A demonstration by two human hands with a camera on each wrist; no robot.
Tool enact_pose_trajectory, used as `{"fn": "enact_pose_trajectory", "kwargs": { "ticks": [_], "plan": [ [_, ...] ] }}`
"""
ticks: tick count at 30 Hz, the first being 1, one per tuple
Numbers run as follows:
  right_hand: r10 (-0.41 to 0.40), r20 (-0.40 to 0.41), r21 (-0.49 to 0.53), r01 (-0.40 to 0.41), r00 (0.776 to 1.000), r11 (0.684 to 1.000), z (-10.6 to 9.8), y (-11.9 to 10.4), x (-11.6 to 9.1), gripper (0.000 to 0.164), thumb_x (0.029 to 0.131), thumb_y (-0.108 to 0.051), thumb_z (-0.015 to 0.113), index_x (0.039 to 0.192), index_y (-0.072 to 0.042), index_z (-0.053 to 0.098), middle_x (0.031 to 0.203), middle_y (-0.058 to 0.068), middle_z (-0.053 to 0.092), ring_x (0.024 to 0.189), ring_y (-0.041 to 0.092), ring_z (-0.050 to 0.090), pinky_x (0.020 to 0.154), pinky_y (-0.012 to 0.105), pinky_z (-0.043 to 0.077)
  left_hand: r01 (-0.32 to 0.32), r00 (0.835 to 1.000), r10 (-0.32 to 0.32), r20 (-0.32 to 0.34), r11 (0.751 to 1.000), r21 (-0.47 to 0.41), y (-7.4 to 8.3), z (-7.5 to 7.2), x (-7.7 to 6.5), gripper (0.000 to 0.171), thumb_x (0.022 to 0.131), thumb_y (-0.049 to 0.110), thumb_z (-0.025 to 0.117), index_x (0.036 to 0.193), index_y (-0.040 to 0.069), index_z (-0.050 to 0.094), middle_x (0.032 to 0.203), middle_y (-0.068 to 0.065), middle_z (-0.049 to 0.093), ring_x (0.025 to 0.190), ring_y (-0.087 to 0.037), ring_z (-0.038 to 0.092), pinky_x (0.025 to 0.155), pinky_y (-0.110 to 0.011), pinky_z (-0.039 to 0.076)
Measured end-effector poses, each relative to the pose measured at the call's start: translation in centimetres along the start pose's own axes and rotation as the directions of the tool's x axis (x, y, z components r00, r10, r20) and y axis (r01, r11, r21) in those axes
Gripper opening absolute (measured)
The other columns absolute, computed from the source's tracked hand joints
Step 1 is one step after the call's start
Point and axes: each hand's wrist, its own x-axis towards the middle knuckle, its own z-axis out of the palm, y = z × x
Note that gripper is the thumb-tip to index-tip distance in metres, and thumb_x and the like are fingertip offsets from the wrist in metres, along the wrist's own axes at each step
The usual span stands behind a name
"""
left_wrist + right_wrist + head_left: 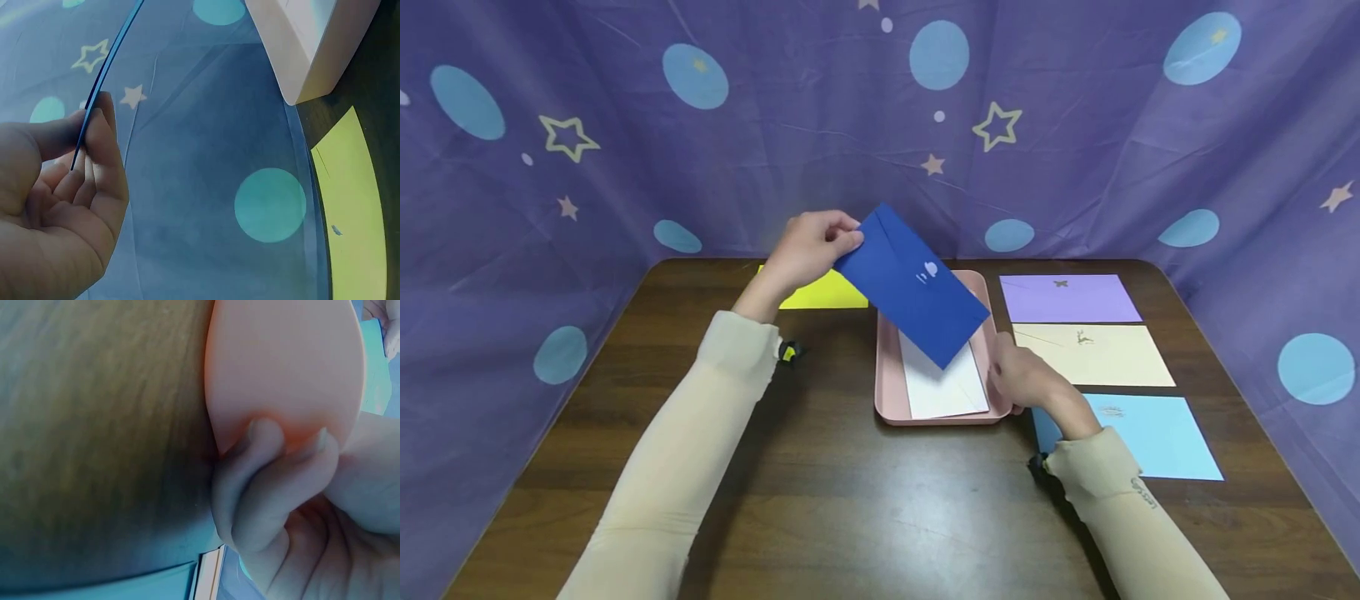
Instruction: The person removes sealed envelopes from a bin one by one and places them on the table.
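My left hand pinches a dark blue envelope by its upper left corner, thumb against fingers. It hangs tilted over the pink tray, with a small white print on its face. In the left wrist view the envelope shows edge-on between thumb and fingers. White envelopes lie in the tray, partly hidden by the blue one. At the tray's right side, my right hand grips the wall; in the right wrist view curled fingers press the outside of the tray, thumb by the rim.
Right of the tray, a purple envelope, a cream envelope and a light blue envelope lie in a column. A yellow envelope lies at the back left, partly behind the left hand. A patterned purple curtain hangs behind the wooden table.
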Motion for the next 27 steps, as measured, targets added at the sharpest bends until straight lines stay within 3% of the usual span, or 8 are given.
{"fn": "enact_pose_trajectory", "kwargs": {
  "ticks": [7, 11, 17, 27],
  "plan": [
    [0.003, -0.003, 0.007, -0.003, 1.0, 1.0, 0.1, 0.1, 0.0, 0.036, 0.111, -0.007, 0.034, 0.139, 0.015, 0.03, 0.076, 0.013, 0.063, 0.049, 0.02, 0.064, 0.051, 0.035, 0.055, 0.066, 0.993, -0.074, -0.09, 0.994, -0.082, -2.2, -0.9, -1.0, 0.036, 0.106, 0.03, 0.067, 0.135, 0.008, 0.07, 0.116, -0.013, 0.074, 0.1, -0.027, 0.064, 0.085, -0.037, 0.051],
    [0.005, -0.01, 0.004, -0.005, 1.0, 1.0, 0.1, 0.0, 0.0, 0.037, 0.111, -0.008, 0.035, 0.141, 0.015, 0.03, 0.077, 0.014, 0.062, 0.049, 0.02, 0.064, 0.049, 0.036, 0.054, 0.115, 0.984, -0.137, -0.113, 0.978, -0.176, -3.8, -1.4, -1.9, 0.039, 0.106, 0.032, 0.067, 0.138, 0.009, 0.068, 0.118, -0.012, 0.074, 0.102, -0.026, 0.067, 0.091, -0.037, 0.053],
    [0.021, -0.012, 0.002, -0.021, 1.0, 1.0, 0.3, 0.1, 0.1, 0.041, 0.112, -0.009, 0.036, 0.145, 0.015, 0.028, 0.078, 0.015, 0.062, 0.049, 0.02, 0.065, 0.047, 0.035, 0.055, 0.143, 0.971, -0.191, -0.143, 0.945, -0.296, -5.7, -2.0, -3.4, 0.039, 0.106, 0.033, 0.068, 0.135, 0.008, 0.069, 0.111, -0.007, 0.075, 0.095, -0.017, 0.07, 0.085, -0.027, 0.055],
    [0.039, -0.009, 0.018, -0.039, 0.999, 0.999, 0.2, 0.2, 0.3, 0.037, 0.113, -0.01, 0.035, 0.141, 0.013, 0.032, 0.08, 0.017, 0.062, 0.051, 0.023, 0.065, 0.047, 0.036, 0.056, 0.17, 0.945, -0.255, -0.202, 0.916, -0.362, -8.6, -3.0, -6.6, 0.042, 0.105, 0.035, 0.068, 0.134, 0.004, 0.067, 0.095, 0.013, 0.072, 0.088, -0.006, 0.064, 0.077, -0.019, 0.051]
  ]
}}
